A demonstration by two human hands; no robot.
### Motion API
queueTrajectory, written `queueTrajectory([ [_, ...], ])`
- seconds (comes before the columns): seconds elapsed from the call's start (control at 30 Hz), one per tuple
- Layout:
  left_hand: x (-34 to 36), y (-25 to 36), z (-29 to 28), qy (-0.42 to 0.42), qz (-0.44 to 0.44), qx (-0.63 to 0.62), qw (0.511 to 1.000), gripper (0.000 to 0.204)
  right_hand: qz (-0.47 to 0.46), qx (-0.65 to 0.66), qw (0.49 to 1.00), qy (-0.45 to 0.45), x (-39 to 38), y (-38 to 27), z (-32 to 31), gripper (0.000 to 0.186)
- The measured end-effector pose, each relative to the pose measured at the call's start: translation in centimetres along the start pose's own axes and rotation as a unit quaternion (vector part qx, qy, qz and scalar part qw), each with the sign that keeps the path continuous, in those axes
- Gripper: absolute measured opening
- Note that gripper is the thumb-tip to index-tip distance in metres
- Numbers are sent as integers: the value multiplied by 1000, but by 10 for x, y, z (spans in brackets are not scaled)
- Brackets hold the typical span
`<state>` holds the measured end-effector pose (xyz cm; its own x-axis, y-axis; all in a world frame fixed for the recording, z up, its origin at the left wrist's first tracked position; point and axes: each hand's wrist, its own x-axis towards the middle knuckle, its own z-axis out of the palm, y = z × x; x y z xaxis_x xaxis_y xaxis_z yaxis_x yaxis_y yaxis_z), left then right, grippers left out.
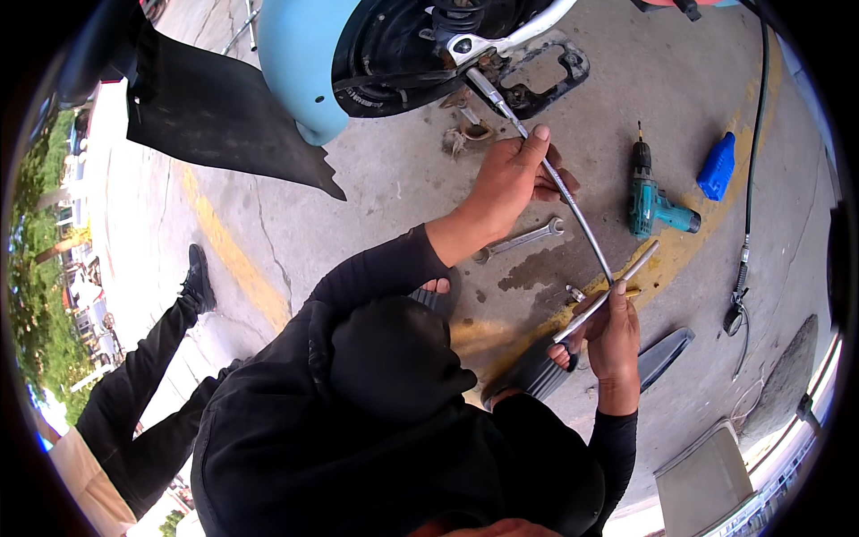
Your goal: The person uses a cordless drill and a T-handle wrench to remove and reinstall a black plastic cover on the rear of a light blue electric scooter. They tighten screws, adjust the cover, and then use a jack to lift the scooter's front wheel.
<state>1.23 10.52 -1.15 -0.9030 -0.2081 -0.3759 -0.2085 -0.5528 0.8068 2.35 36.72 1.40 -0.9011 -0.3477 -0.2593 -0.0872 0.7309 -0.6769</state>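
Note:
A long T-handle socket wrench (582,216) slants from the underside of a light-blue scooter (300,72) down to the right. Its socket end meets the parts near a silver arm (514,38); the exact fastener there is hidden. My left hand (508,183) closes around the upper shaft, thumb along it and fingers loosely curled. Lower right, my right hand (615,336) grips the crossbar where it joins the shaft. Beneath my left hand lies a combination wrench (523,242) on the concrete. A black metal bracket (546,85) rests near the socket end.
A teal cordless drill (651,201) and a blue bottle (717,167) lie to the right. Beyond them runs a black hose (757,152) with a fitting. A black mudflap (215,116) hangs at upper left. Another person's legs (148,376) are at left.

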Motion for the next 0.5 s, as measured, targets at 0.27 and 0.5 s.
queueTrajectory([
  [0.27, 1, 4, -4, 19, 11, 13, 1000, 46, -261, -152, 952, 60, 6, 3, 9, 39],
  [0.5, -7, 13, -11, 58, 17, 35, 998, 48, -279, -317, 877, 228, 12, -15, -9, 38],
])
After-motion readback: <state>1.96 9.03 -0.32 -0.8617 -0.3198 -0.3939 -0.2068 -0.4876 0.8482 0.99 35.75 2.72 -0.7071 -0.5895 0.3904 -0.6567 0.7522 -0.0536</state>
